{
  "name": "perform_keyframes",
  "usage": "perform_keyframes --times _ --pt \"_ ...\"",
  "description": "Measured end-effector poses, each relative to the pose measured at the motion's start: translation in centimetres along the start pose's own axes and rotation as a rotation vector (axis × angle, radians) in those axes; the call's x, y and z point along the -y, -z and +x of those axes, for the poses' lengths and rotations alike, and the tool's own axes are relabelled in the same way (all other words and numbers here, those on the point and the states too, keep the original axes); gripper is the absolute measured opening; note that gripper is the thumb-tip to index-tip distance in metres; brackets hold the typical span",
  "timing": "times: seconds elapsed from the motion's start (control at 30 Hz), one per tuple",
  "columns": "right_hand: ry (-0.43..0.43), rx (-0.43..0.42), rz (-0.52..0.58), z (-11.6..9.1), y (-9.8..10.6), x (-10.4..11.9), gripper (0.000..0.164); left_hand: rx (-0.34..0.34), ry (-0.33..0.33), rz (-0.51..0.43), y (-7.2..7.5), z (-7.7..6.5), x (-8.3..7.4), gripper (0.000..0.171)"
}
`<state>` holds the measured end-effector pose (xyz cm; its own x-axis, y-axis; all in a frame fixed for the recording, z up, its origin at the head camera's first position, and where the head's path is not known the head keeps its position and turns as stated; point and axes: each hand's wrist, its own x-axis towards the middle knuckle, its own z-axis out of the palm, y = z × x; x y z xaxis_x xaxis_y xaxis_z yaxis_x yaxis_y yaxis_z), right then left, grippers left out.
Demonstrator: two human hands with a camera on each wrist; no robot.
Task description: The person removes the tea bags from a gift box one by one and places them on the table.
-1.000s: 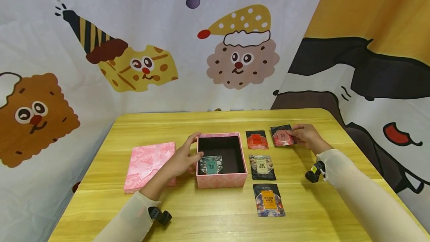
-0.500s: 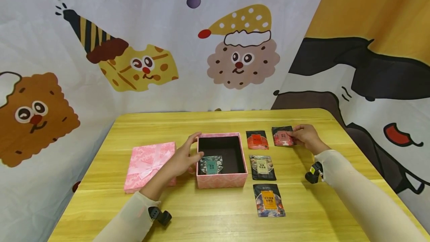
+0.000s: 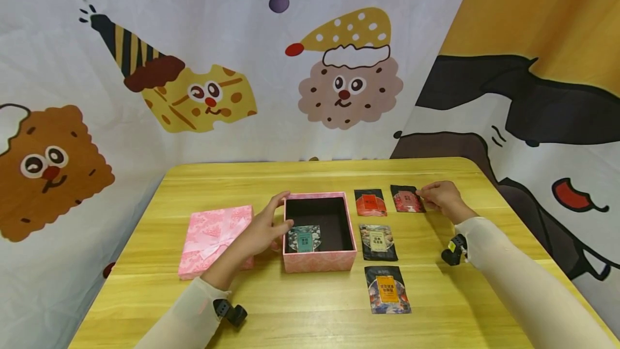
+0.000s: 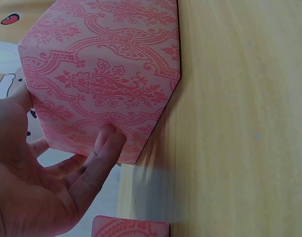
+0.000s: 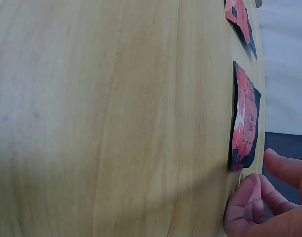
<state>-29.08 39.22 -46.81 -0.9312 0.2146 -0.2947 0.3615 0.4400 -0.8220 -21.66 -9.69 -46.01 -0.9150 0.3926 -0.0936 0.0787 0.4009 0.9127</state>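
In the head view my left hand (image 3: 263,226) holds the left wall of an open pink box (image 3: 319,261), its thumb over the rim. Fingers press the box's patterned outer side (image 4: 111,84) in the left wrist view. Inside the box, at its near left, lies a green-labelled pouch (image 3: 304,238). At the far right, my right hand (image 3: 443,198) is beside a black pouch with a pink label (image 3: 407,198) lying flat. The right wrist view shows a small gap between its loosely bent fingertips (image 5: 254,181) and that pink pouch (image 5: 247,121).
A pink lid with a ribbon bow (image 3: 213,241) lies left of the box. Right of the box are pouches with a red label (image 3: 370,202), a cream label (image 3: 378,242) and an orange label (image 3: 387,290). A printed cloth (image 3: 271,139) hangs behind the wooden table (image 3: 310,316).
My right hand has let go of the pink-labelled pouch, which now lies flat and slightly nearer to me. The left hand has stayed at the box.
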Motion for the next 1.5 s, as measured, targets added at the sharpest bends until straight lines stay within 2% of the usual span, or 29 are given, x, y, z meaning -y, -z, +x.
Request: perform_keyframes --times 0.27,0.5,0.7,0.97,1.5 --pt "-0.012 0.000 -0.005 -0.3 0.1 0.1 0.041 -0.001 0.003 -0.007 -0.1 -0.1 0.0 0.077" --pt "0.036 0.068 0.031 -1.2 -0.2 0.8 0.045 -0.005 0.007 -0.006 0.0 -0.1 0.0 0.076" --pt "0.075 0.137 0.079 -2.1 -1.1 1.8 0.045 -0.006 0.001 -0.010 0.0 -0.1 0.0 0.076" --pt "0.075 0.203 0.123 -3.0 -2.5 3.4 0.051 -0.007 0.002 -0.003 0.0 -0.1 0.0 0.076" --pt "0.101 0.271 0.107 -5.2 -4.9 6.1 0.051 -0.013 0.006 0.006 -0.1 -0.1 -0.1 0.077"
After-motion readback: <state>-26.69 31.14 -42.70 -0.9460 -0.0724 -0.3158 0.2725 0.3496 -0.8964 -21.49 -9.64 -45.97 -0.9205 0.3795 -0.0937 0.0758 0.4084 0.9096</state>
